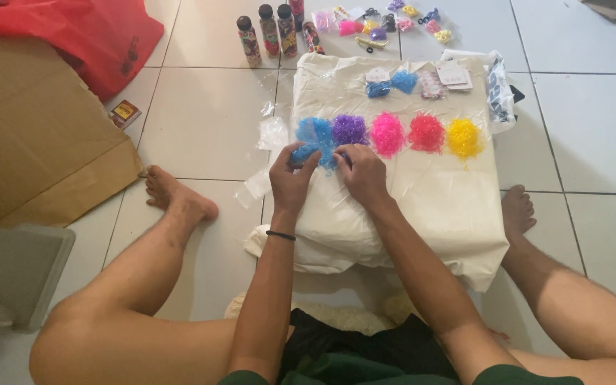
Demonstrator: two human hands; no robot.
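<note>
On the cream plastic-wrapped bundle point(422, 214), the blue pile of tiny elastic bands point(314, 135) sits leftmost, touching the purple pile point(350, 130); colours could mix. Left hand point(292, 178) and right hand point(362, 170) pinch blue bands; loose ones might scatter

Hands point(326, 171) hide part of the blue pile point(315, 139); red bag point(73, 36) cropped.

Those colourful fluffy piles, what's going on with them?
A person sits on the tiled floor with both hands at the blue pile on a white cushion. The left hand pinches some blue bits; the right hand rests beside it. Purple, pink, red and yellow piles sit in a row, untouched.
</note>
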